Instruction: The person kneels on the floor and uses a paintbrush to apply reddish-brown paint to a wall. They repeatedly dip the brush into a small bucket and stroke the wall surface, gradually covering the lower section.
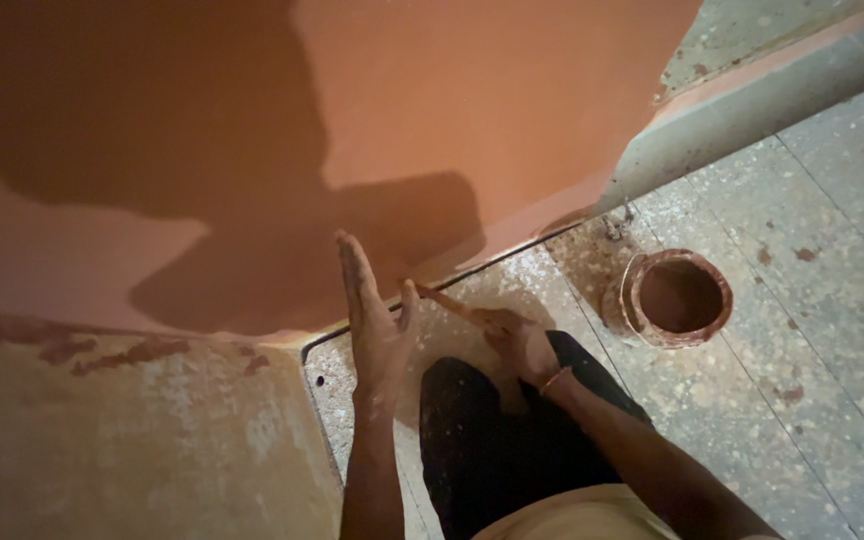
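My left hand (374, 320) is raised edge-on with fingers straight and together, close to the base of the orange-red painted wall (432, 110). My right hand (512, 338) rests low by my dark-trousered knee (492, 440), a finger stretched toward the left thumb; it is smeared with reddish paint and wears a thin bangle (555, 380). Whether it grips anything is not visible. A paint-caked round bucket (678, 297) of reddish paint stands on the floor to the right, apart from both hands.
The wall's lower left part (122, 440) is bare, pale and patchy with paint drips. The grey speckled tiled floor (812, 330) carries paint spots. A painted skirting (752, 100) runs up to the right. My shadow falls across the wall.
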